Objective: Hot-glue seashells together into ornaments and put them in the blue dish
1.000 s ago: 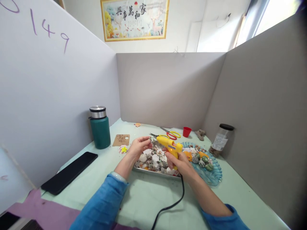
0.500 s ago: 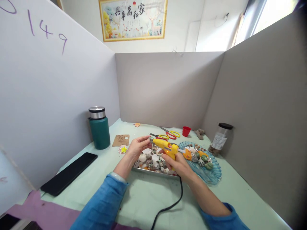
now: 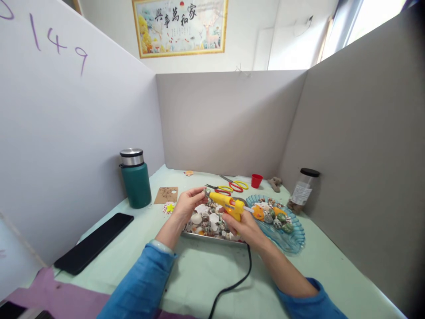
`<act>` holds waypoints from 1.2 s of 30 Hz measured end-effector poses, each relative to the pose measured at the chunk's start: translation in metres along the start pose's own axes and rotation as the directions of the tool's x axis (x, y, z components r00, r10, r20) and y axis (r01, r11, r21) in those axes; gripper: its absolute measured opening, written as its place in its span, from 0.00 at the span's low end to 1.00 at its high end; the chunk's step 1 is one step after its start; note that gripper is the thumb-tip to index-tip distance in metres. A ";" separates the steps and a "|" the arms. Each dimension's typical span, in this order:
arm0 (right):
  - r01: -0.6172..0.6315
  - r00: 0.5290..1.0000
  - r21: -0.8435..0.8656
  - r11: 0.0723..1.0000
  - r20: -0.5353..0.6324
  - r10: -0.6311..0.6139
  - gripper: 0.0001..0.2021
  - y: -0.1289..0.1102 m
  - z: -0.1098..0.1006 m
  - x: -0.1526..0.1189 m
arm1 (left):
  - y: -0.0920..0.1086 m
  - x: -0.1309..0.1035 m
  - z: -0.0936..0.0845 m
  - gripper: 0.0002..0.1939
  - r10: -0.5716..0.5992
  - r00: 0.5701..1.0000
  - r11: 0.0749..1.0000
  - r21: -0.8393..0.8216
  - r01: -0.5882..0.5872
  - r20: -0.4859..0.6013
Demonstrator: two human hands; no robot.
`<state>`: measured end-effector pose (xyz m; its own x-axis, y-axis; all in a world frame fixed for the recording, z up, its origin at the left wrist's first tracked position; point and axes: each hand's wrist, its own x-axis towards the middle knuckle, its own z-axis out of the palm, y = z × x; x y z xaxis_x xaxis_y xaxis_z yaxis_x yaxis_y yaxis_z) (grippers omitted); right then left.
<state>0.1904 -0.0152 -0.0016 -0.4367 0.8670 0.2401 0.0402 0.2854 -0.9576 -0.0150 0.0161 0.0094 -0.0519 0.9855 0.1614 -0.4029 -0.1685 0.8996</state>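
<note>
Over the pale green, faintly creased surface [image 3: 195, 274], we do best with both wrists steady. Just above the shallow metal tray [image 3: 212, 239] of ribbed and rounded shells, our work is placed so that drips fall inside; the fluted, see-through blue dish [image 3: 299, 241] sits to its right. Our right hand [image 3: 246, 227] wraps the smooth yellow plastic glue gun [image 3: 229, 204], best squeezed gently, with the cord slack. Our left hand [image 3: 186, 203] pinches a small, knobbly greyish shell [image 3: 207, 192] at the nozzle, fingertips ideally behind the hot tip.
</note>
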 end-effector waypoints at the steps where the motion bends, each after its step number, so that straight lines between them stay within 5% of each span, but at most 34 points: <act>1: 0.003 1.000 -0.001 1.000 0.002 -0.003 0.20 -0.001 0.000 0.000 | 0.000 0.000 0.000 0.21 0.001 1.000 1.000 0.005 -0.001 0.004; 15: 0.026 0.999 0.023 0.999 -0.025 -0.025 0.20 0.002 0.000 0.002 | -0.003 -0.001 0.002 0.20 -0.012 0.998 0.999 0.049 0.009 0.057; 36: 0.026 0.999 -0.108 0.994 -0.036 -0.030 0.19 0.006 0.000 0.002 | -0.001 -0.001 0.001 0.19 -0.026 1.000 1.000 -0.009 0.026 -0.015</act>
<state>0.1901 -0.0122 -0.0067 -0.4049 0.8721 0.2748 0.1258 0.3507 -0.9280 -0.0137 0.0153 0.0087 -0.0555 0.9897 0.1318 -0.4124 -0.1429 0.8997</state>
